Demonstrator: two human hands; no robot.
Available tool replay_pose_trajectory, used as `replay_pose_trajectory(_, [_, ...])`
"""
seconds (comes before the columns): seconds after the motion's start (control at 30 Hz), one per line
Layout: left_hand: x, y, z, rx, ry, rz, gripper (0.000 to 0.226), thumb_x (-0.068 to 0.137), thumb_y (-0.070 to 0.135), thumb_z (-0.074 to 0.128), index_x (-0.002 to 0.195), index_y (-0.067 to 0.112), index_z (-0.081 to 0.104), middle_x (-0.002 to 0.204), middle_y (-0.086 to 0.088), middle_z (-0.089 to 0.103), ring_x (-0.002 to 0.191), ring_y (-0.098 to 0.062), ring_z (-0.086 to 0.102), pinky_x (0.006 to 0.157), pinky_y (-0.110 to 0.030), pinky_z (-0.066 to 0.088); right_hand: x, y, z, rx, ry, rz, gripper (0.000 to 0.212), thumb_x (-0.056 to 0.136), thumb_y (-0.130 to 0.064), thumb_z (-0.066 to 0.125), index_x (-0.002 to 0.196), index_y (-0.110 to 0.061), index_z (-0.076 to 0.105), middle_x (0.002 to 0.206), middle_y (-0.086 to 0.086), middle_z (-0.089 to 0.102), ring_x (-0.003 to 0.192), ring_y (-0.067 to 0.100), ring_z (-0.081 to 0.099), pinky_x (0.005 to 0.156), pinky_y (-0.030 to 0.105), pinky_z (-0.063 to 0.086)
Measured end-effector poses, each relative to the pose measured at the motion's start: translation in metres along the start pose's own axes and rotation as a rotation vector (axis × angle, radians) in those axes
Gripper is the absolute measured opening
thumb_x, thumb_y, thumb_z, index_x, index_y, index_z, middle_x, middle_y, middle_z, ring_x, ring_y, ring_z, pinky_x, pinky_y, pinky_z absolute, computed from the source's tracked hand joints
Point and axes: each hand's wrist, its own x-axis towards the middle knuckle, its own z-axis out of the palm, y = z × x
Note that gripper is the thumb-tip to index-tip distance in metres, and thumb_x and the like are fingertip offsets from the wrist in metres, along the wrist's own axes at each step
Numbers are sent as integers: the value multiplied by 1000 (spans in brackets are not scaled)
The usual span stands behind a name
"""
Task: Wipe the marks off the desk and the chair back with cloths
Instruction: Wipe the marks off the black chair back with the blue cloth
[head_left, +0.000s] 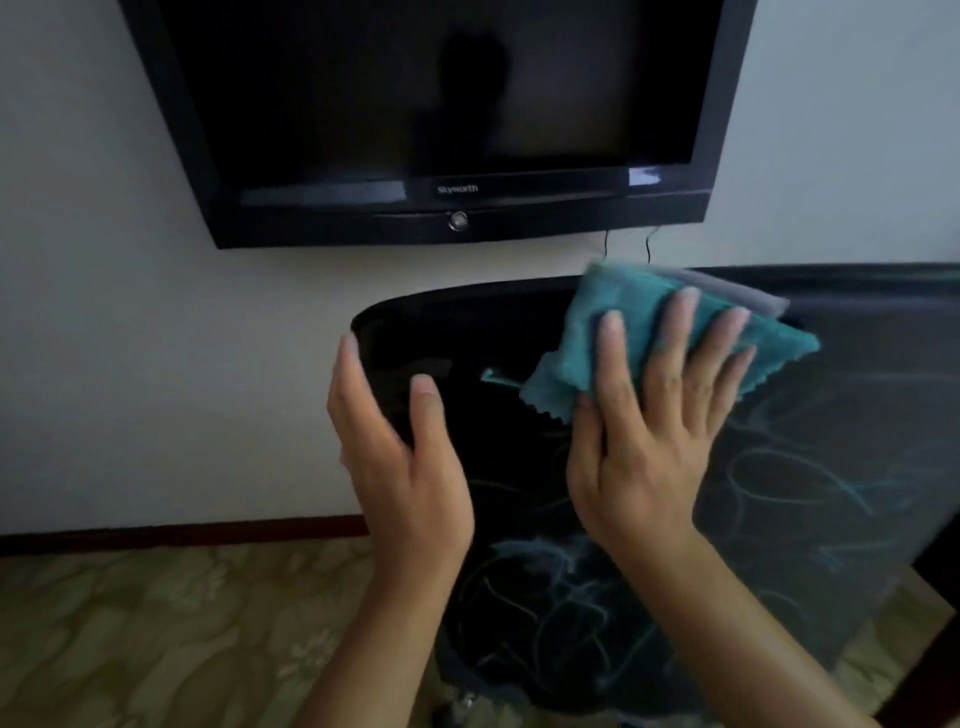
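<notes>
The chair back (649, 519), black and scrawled with pale teal marks (545, 587), fills the lower right. The right hand (654, 431) presses a folded teal cloth (670, 338) flat against its upper part, fingers straight and spread over the fabric, thumb along the cloth's lower edge. A grey cloth (737, 293) shows behind the teal one, near the chair's top rim. The left hand (400, 441) steadies the chair's left edge, fingers straight behind the rim and thumb on the front face; its grip is loose, not curled round.

Above, a black TV (441, 104) hangs on the pale wall (130, 338), with two thin cables (628, 244) dropping from it to just behind the chair's top. A dark skirting board (182, 532) runs along the wall's foot, and patterned carpet (156, 634) covers the floor. A dark surface (935, 597) edges in at the lower right corner, just beside the chair.
</notes>
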Motion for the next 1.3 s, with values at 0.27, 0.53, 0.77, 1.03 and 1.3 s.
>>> replay_pose_trajectory(0.27, [45, -47, -22, -398, -112, -167, 33, 104, 38, 39, 128, 28, 60, 117, 13, 67, 108, 0, 62, 88, -19, 48, 24, -41, 23, -124, -71, -284, 50, 101, -28, 38, 150, -21, 35, 160, 13, 22, 149, 38, 8, 119, 58, 1])
replay_pose_trajectory(0.53, [54, -44, -36, -494, -155, -222, 33, 100, 38, 42, 111, 25, 70, 109, 1, 74, 106, -15, 65, 88, -32, 41, 42, -78, 36, -289, -232, -479, 61, 98, -42, 36, 154, -20, 23, 163, 12, 9, 150, 35, -3, 119, 57, -8])
replay_pose_trajectory(0.77, [55, -60, -27, -402, -286, -206, 32, 102, 44, 43, 106, 25, 69, 98, 7, 77, 99, -16, 69, 88, -30, 49, -77, -43, 48, -290, -559, -677, 72, 95, -36, 38, 155, -14, 6, 162, 8, -12, 144, 29, -27, 110, 53, -29])
replay_pose_trajectory(1.03, [43, -63, -16, -422, -266, -167, 30, 103, 40, 45, 107, 27, 72, 110, -5, 74, 105, -26, 69, 86, -38, 56, 20, -50, 33, -213, -137, -478, 69, 91, -32, 47, 153, -16, 23, 162, 7, 14, 150, 24, 1, 120, 52, -5])
replay_pose_trajectory(1.3, [39, -70, -17, -384, -222, -148, 41, 102, 54, 33, 96, 33, 68, 99, 4, 75, 94, -12, 70, 81, -30, 54, -99, -40, 38, -255, -517, -686, 72, 92, -36, 46, 154, -14, 18, 161, 6, 6, 147, 24, -9, 114, 50, -24])
